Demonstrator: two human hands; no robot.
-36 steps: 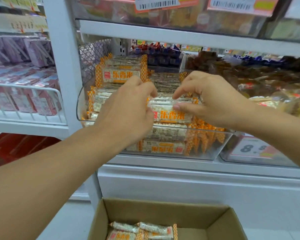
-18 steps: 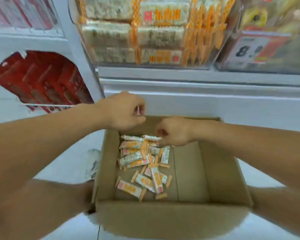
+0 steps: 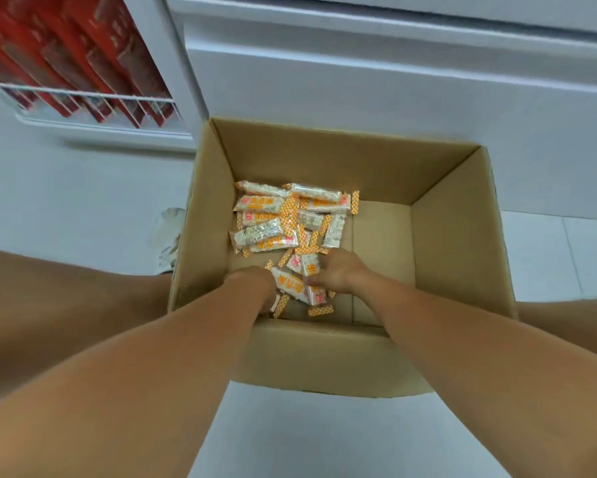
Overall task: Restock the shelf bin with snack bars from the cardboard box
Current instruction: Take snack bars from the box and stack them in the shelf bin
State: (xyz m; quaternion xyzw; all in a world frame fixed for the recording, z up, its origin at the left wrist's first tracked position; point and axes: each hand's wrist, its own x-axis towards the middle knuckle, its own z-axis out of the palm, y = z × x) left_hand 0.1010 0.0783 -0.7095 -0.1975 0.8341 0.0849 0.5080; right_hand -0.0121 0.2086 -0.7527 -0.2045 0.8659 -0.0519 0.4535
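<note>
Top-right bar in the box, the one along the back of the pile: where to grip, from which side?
Pinch the bar across its narrow width at mid-length, coming from above. It lies flat on top of the pile, long sides exposed; the crimped orange ends look flimsy. Both hands are busy nearer.

Cardboard box (image 3: 462, 215) on the floor (image 3: 83, 201), before the shelf base (image 3: 393, 74). Snack bars (image 3: 283, 219) heaped in its left half; both hands (image 3: 252, 281) (image 3: 338, 270) inside at the heap's near edge. Wire rack (image 3: 83, 98) behind-left of the box.
</note>
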